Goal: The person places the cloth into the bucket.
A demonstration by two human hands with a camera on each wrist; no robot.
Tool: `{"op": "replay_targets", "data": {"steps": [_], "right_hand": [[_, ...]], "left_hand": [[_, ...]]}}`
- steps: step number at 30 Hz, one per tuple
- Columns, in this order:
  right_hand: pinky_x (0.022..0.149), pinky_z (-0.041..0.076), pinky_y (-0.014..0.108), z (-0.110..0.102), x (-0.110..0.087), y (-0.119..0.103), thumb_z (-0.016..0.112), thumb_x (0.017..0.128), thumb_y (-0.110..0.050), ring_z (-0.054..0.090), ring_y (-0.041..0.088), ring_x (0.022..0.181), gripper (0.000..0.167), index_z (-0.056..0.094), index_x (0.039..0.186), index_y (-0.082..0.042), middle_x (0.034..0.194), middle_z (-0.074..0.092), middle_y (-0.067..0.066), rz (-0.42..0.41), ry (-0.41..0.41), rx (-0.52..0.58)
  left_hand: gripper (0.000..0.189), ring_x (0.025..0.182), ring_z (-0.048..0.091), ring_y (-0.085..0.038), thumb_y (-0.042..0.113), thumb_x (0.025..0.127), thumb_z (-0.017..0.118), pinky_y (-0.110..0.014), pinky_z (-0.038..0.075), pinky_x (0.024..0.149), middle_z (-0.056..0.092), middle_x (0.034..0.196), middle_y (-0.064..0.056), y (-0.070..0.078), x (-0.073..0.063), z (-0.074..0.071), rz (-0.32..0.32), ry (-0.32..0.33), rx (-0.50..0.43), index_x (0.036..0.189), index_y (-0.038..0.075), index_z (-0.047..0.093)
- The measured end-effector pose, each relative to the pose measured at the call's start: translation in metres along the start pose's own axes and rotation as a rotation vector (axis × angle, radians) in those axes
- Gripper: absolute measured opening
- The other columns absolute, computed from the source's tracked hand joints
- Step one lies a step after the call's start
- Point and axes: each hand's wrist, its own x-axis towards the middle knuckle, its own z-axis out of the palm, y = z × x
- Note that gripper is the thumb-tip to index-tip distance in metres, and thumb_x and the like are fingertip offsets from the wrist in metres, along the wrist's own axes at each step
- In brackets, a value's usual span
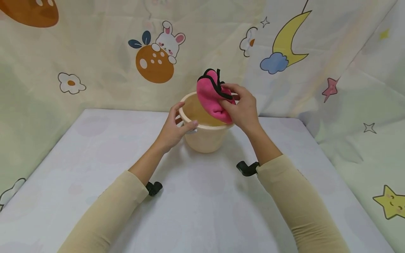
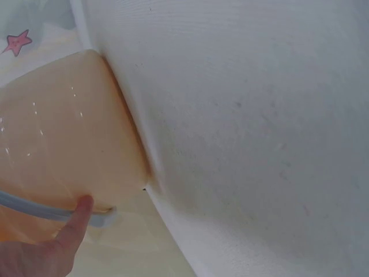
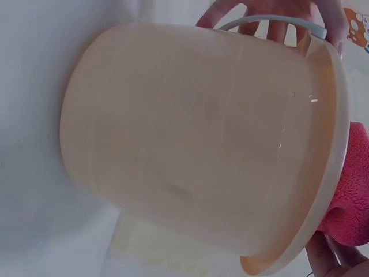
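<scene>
A cream plastic bucket (image 1: 205, 138) with a grey handle (image 3: 277, 21) stands upright on the table. My left hand (image 1: 177, 126) grips its rim on the left side, thumb at the front; in the left wrist view a finger (image 2: 78, 222) lies by the handle. Over the right part of the bucket's mouth, my right hand (image 1: 243, 107) pinches a bunched pink cloth (image 1: 210, 93) with black edging. Fuzzy pink fabric (image 3: 351, 190) shows beyond the rim in the right wrist view. The bucket's bottom inside is hidden.
A white-covered table (image 1: 202, 203) spreads around the bucket. Behind and beside it hangs a printed curtain (image 1: 104, 52) with cartoon figures. Dark wrist-worn cameras (image 1: 248, 168) stick out from both sleeves.
</scene>
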Motion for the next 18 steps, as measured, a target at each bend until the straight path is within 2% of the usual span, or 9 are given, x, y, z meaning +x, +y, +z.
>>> {"op": "replay_targets", "data": {"steps": [9, 13, 18], "right_hand": [[0.092, 0.056, 0.044, 0.004, 0.002, 0.010, 0.074, 0.094, -0.019, 0.063, 0.028, 0.112, 0.041, 0.068, 0.134, -0.016, 0.131, 0.066, 0.009, 0.015, -0.075, -0.071], [0.091, 0.057, 0.045, 0.006, 0.000, 0.013, 0.075, 0.094, -0.020, 0.062, 0.029, 0.114, 0.042, 0.068, 0.136, -0.016, 0.132, 0.065, 0.010, 0.029, -0.077, -0.094], [0.094, 0.055, 0.044, 0.010, 0.004, 0.015, 0.072, 0.094, -0.018, 0.063, 0.030, 0.111, 0.040, 0.069, 0.134, -0.014, 0.128, 0.067, 0.013, -0.007, -0.078, -0.123]], "left_hand": [[0.090, 0.151, 0.029, -0.033, 0.037, 0.092, 0.076, -0.051, 0.042, 0.114, 0.025, 0.165, -0.007, -0.001, -0.001, 0.000, -0.011, 0.000, -0.002, 0.162, 0.024, 0.020], [0.090, 0.152, 0.029, -0.033, 0.038, 0.091, 0.076, -0.051, 0.042, 0.114, 0.024, 0.166, -0.006, -0.003, 0.000, 0.000, -0.012, 0.005, 0.000, 0.162, 0.025, 0.020], [0.089, 0.151, 0.029, -0.034, 0.039, 0.091, 0.075, -0.052, 0.042, 0.114, 0.024, 0.167, -0.006, -0.003, 0.000, 0.001, -0.011, 0.010, -0.002, 0.161, 0.027, 0.022]]}}
